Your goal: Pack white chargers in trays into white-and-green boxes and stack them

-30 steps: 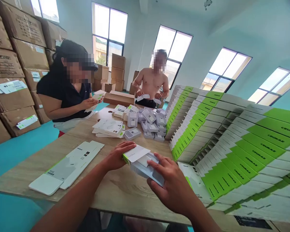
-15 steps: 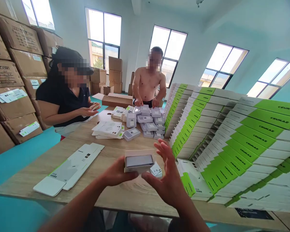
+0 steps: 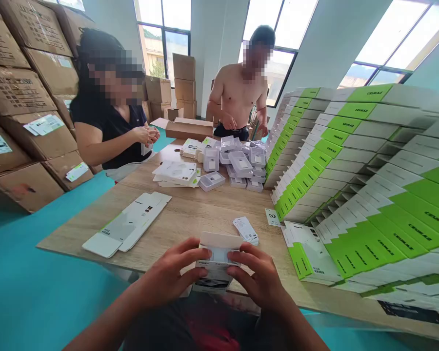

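Observation:
A small white carton (image 3: 215, 273) is held low at the table's front edge, with its top flap (image 3: 221, 240) standing up and a pale insert partly visible in its mouth. My left hand (image 3: 179, 265) grips the carton's left side, thumb in front and fingers at the opening. On the right side my right hand (image 3: 256, 273) pinches it the same way. Just beyond them lies a small stack of printed cards (image 3: 246, 230) on the wooden table (image 3: 190, 214). Flattened white cartons (image 3: 128, 224) lie to the left.
Tall stacks of green-and-white boxes (image 3: 380, 219) fill the table's right side. Clear plastic cases (image 3: 240, 163) are heaped at the back, beside more flat cartons (image 3: 177, 171). One person (image 3: 109, 117) sits at the left; another (image 3: 241, 97) stands behind. Brown shipping boxes (image 3: 18, 92) are piled at left.
The carton has come nearer to me and tilted. My right hand, earlier open beside it, has closed on its right side. The view has shifted, and the standing person's hands have left the plastic cases.

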Action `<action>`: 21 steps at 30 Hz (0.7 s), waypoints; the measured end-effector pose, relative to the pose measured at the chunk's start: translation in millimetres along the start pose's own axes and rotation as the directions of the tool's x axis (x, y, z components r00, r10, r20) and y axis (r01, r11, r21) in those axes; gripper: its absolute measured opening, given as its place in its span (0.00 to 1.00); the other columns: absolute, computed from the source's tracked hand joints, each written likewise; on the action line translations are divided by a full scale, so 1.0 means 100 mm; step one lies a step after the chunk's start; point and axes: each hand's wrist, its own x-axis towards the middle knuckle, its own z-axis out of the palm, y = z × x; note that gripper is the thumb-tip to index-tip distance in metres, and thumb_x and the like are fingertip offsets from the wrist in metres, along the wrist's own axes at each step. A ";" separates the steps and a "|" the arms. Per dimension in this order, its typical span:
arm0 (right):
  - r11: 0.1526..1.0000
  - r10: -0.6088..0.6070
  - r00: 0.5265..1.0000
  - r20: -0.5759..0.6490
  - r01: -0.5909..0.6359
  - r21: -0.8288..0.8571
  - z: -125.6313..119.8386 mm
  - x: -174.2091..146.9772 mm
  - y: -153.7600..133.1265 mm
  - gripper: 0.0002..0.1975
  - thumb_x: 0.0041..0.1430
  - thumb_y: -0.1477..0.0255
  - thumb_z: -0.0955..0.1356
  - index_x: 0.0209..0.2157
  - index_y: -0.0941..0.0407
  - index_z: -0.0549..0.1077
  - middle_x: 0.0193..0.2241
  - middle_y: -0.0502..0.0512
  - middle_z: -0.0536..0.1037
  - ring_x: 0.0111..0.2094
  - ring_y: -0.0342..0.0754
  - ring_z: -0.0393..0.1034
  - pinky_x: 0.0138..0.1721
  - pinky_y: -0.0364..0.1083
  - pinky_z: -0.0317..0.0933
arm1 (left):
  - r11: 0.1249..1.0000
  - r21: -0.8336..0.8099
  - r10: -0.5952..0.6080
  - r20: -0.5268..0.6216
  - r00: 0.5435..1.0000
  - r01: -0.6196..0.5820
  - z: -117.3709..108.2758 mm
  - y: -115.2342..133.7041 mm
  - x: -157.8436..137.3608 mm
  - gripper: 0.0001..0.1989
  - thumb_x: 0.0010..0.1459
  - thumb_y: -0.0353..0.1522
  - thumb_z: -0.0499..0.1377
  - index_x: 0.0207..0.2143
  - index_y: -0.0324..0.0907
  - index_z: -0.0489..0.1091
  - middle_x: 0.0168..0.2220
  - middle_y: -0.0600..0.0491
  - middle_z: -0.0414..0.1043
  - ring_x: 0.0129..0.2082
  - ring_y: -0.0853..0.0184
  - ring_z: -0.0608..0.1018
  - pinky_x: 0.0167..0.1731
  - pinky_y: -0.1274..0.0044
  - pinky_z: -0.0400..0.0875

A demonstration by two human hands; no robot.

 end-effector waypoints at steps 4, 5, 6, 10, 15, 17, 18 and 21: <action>0.990 -0.123 0.992 0.004 0.123 -0.063 -0.06 0.00 -0.06 0.11 0.66 0.72 0.70 0.49 0.49 0.78 0.54 0.62 0.76 0.51 0.54 0.77 0.46 0.51 0.76 | 0.986 0.148 0.073 0.048 0.996 -0.079 -0.11 0.12 -0.01 0.16 0.71 0.31 0.57 0.57 0.52 0.73 0.55 0.47 0.74 0.46 0.62 0.82 0.45 0.77 0.79; 0.986 -0.148 0.989 -0.008 0.147 -0.083 -0.05 -0.02 -0.06 0.12 0.66 0.74 0.70 0.50 0.48 0.77 0.55 0.61 0.75 0.54 0.55 0.75 0.48 0.53 0.75 | 0.985 0.149 0.087 0.022 0.996 -0.089 -0.08 0.14 -0.03 0.16 0.71 0.29 0.55 0.58 0.52 0.72 0.57 0.46 0.72 0.46 0.62 0.81 0.46 0.76 0.79; 0.982 -0.171 0.985 -0.022 0.169 -0.086 -0.04 -0.05 -0.06 0.15 0.65 0.75 0.70 0.51 0.47 0.75 0.54 0.60 0.76 0.54 0.55 0.74 0.50 0.54 0.74 | 0.986 0.138 0.098 -0.009 0.995 -0.096 -0.05 0.15 -0.05 0.18 0.71 0.27 0.55 0.57 0.51 0.72 0.58 0.45 0.71 0.48 0.62 0.81 0.47 0.74 0.78; 0.966 -0.237 0.971 0.009 0.237 -0.101 -0.05 -0.09 -0.12 0.21 0.65 0.80 0.69 0.54 0.45 0.68 0.44 0.52 0.82 0.49 0.51 0.77 0.53 0.57 0.72 | 0.991 0.003 0.130 -0.156 0.979 -0.131 0.05 0.19 -0.13 0.25 0.67 0.21 0.56 0.59 0.57 0.63 0.56 0.49 0.74 0.55 0.61 0.79 0.54 0.68 0.77; 0.997 -0.036 0.991 0.129 0.045 -0.068 -0.12 0.07 -0.39 0.04 0.66 0.67 0.71 0.40 0.50 0.74 0.50 0.59 0.80 0.54 0.55 0.75 0.50 0.53 0.73 | 1.000 -0.018 -0.006 -0.037 0.999 0.006 -0.06 0.38 -0.09 0.09 0.67 0.31 0.61 0.48 0.51 0.72 0.58 0.46 0.74 0.56 0.55 0.78 0.50 0.66 0.79; 0.998 0.053 0.992 0.111 -0.051 -0.020 -0.10 0.12 -0.46 0.02 0.68 0.68 0.70 0.39 0.50 0.73 0.48 0.57 0.82 0.49 0.51 0.78 0.47 0.49 0.74 | 0.992 -0.019 -0.128 -0.061 0.990 0.127 -0.06 0.45 -0.06 0.01 0.67 0.34 0.62 0.39 0.49 0.73 0.57 0.49 0.76 0.54 0.56 0.80 0.49 0.68 0.80; 0.998 0.068 0.994 0.090 -0.067 -0.013 -0.08 0.13 -0.47 0.00 0.69 0.70 0.70 0.41 0.50 0.74 0.46 0.56 0.83 0.47 0.50 0.79 0.46 0.48 0.74 | 0.986 -0.011 -0.167 -0.100 0.981 0.166 -0.04 0.48 -0.05 0.02 0.68 0.34 0.62 0.39 0.50 0.73 0.55 0.51 0.78 0.53 0.57 0.81 0.49 0.69 0.80; 0.998 0.063 0.998 0.007 -0.063 -0.005 -0.01 0.15 -0.45 0.05 0.70 0.70 0.69 0.46 0.50 0.73 0.44 0.56 0.85 0.45 0.49 0.81 0.46 0.47 0.74 | 0.981 0.007 -0.189 -0.201 0.961 0.194 0.04 0.51 -0.02 0.07 0.69 0.37 0.61 0.48 0.52 0.75 0.51 0.53 0.81 0.50 0.58 0.83 0.50 0.68 0.80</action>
